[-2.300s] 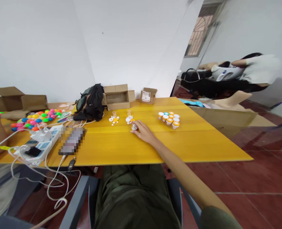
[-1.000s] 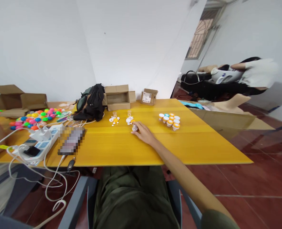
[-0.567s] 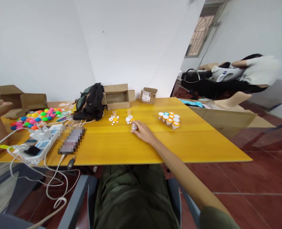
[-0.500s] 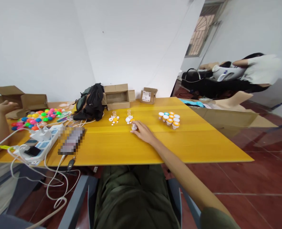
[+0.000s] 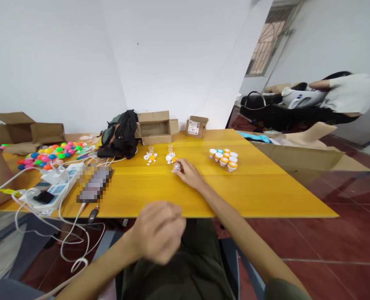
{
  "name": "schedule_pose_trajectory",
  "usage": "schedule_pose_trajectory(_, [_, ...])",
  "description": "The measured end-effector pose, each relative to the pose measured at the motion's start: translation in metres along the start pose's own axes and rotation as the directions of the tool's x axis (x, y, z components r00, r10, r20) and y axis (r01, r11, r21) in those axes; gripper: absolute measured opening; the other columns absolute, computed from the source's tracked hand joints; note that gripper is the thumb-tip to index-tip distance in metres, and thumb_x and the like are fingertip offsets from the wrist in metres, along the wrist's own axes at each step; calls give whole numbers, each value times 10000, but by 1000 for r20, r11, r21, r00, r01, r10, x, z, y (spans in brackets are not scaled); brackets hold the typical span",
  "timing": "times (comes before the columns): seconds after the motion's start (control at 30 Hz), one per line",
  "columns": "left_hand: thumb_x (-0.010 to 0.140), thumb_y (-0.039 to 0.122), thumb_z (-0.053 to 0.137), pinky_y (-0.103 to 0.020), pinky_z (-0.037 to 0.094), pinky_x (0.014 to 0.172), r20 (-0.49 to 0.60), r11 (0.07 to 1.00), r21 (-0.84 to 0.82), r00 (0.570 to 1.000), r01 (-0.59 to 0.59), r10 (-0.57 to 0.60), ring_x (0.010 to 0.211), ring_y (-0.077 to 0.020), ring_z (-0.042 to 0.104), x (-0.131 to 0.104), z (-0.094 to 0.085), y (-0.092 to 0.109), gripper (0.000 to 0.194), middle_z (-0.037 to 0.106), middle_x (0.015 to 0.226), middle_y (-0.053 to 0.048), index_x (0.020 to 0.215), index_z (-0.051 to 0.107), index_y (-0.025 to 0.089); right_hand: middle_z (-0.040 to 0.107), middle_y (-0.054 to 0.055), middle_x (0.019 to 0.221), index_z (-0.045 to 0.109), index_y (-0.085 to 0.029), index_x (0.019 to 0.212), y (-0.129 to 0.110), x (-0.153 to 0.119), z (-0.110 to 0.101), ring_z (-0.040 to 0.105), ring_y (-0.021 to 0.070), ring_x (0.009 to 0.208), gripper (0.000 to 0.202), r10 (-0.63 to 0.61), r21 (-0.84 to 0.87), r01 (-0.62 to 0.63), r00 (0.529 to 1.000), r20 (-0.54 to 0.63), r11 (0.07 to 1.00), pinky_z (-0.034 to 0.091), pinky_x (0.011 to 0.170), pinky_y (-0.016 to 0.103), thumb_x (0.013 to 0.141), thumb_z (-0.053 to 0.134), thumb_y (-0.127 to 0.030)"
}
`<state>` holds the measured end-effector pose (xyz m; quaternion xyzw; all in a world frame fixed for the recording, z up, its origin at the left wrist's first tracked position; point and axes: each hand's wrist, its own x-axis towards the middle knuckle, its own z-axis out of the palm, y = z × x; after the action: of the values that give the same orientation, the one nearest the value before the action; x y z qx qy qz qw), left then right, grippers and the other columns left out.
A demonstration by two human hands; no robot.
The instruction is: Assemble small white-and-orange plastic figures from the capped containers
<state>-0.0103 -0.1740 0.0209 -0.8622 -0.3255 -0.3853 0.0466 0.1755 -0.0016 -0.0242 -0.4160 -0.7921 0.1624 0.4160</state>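
Observation:
My right hand (image 5: 189,173) has its thumb and fingers around a small clear plastic jar (image 5: 176,167) at the middle of the table (image 5: 253,196). Over my lap, in front of the table edge, my left hand (image 5: 159,229) is curled closed and slightly blurred; what it holds, if anything, is hidden. Just beyond the right hand lies a small pile of white and yellow pieces (image 5: 169,158), with a clear cup (image 5: 170,148) behind it. A similar pile (image 5: 150,157) and another clear cup (image 5: 151,149) lie left of it.
Small jars with orange, white and teal lids (image 5: 225,158) stand grouped on the right. An open cardboard box (image 5: 155,139), a smaller box (image 5: 196,126) and a black bag (image 5: 125,137) are at the back. Left are colourful balls (image 5: 44,157), a power strip (image 5: 56,191), cables and a phone (image 5: 95,185).
My left hand has come into view from below, curled, over my lap. The right hand keeps its grip on the small jar in about the same place. The co-worker's hand at left has dropped from view.

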Motion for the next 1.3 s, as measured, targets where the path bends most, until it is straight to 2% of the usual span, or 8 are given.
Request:
schedule_pose_trajectory(0.1, [924, 200, 561, -355, 561, 870, 55, 979, -42, 979, 201, -199, 965, -199, 647, 37, 21, -37, 186, 642, 1048, -64, 1104, 599, 221, 681, 54, 1004, 622, -235, 1053, 1, 0, 1, 643, 222, 903, 203, 23, 18, -22, 999, -26, 1000, 528, 818, 344, 860, 638, -296])
schedule_pose_trajectory(0.2, [825, 183, 662, -403, 545, 926, 153, 913, -57, 907, 405, -393, 1076, -245, 629, 65, 46, -80, 338, 613, 1133, -76, 1146, 558, 210, 674, 38, 948, 641, -241, 977, 3, 2, 1, 632, 209, 858, 130, 18, 55, -15, 999, -46, 998, 525, 782, 328, 864, 628, -302])
schedule_pose_trajectory(0.27, [746, 183, 741, -418, 532, 949, 238, 873, -88, 861, 480, -450, 1100, -276, 625, 75, 63, -100, 385, 626, 1111, -85, 1091, 571, 196, 675, 34, 927, 654, -240, 944, 4, 3, 1, 632, 205, 857, 103, 9, 92, -4, 999, -48, 996, 527, 791, 327, 856, 631, -289])
schedule_pose_trajectory(0.33, [721, 192, 760, -412, 530, 936, 285, 854, -139, 846, 502, -451, 1077, -286, 633, 80, 76, -111, 357, 650, 1065, -83, 1031, 582, 195, 682, 33, 924, 667, -240, 939, 6, 5, 1, 638, 204, 865, 105, 13, 140, -6, 999, -45, 990, 531, 812, 332, 843, 637, -270])
schedule_pose_trajectory(0.53, [740, 152, 680, -325, 541, 802, 229, 779, -297, 833, 552, -503, 859, -213, 670, 86, 96, -120, 166, 694, 879, -31, 879, 600, 196, 718, 35, 963, 675, -231, 969, 10, 7, 3, 668, 205, 891, 165, 62, 283, -52, 998, -28, 958, 539, 867, 355, 806, 659, -247])
schedule_pose_trajectory(0.77, [681, 214, 772, -267, 538, 726, 234, 641, -527, 820, 558, -522, 763, -156, 668, 82, 99, -128, 305, 710, 846, 2, 922, 586, 197, 733, 43, 1051, 709, -251, 1041, 13, 9, 1, 667, 223, 993, 239, -6, 306, 16, 999, -32, 952, 522, 935, 386, 827, 609, -213])
schedule_pose_trajectory(1.07, [674, 189, 770, -275, 541, 744, 243, 627, -556, 828, 545, -505, 780, -159, 668, 83, 101, -129, 302, 709, 872, -8, 925, 602, 193, 725, 37, 964, 707, -248, 1028, 8, 10, 0, 663, 220, 929, 208, -15, 277, 40, 996, -92, 960, 540, 855, 370, 836, 632, -278])
schedule_pose_trajectory(1.3, [669, 161, 735, -307, 535, 768, 225, 710, -439, 833, 550, -505, 750, -170, 628, 83, 100, -129, 240, 693, 819, -3, 898, 666, 178, 725, 75, 1029, 609, -233, 1096, 12, 13, -4, 679, 231, 899, 278, 150, 248, -85, 955, -255, 965, 554, 787, 363, 853, 623, -367])
